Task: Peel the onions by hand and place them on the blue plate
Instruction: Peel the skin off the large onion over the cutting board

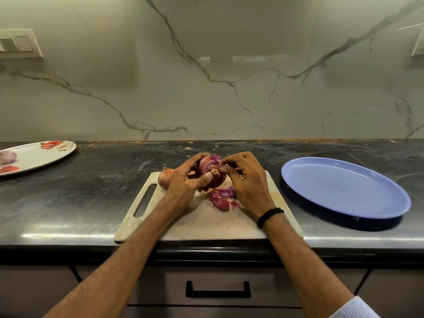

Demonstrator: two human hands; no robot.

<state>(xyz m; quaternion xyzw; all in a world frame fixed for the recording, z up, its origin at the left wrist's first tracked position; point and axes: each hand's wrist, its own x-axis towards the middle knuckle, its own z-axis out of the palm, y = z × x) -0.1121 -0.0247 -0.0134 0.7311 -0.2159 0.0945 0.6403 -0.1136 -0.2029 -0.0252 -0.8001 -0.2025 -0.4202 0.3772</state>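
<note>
There are three onions [210, 173] [163, 180] [8, 156], one blue plate [344, 187], one flowered plate [39, 154], one cutting board [206, 223] and two hands [183, 183] [249, 183].

Purple onion [210, 172], blue plate [344, 188]

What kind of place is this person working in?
Probably a home kitchen: a dark countertop against a marble-look backsplash, a cutting board with onion skins, and a drawer handle below.

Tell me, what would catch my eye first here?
Two hands meet above the cutting board at centre: the left hand grips a red onion while the right hand pinches at its skin. Purple peels lie beneath, and an empty blue plate sits on the right.
</note>
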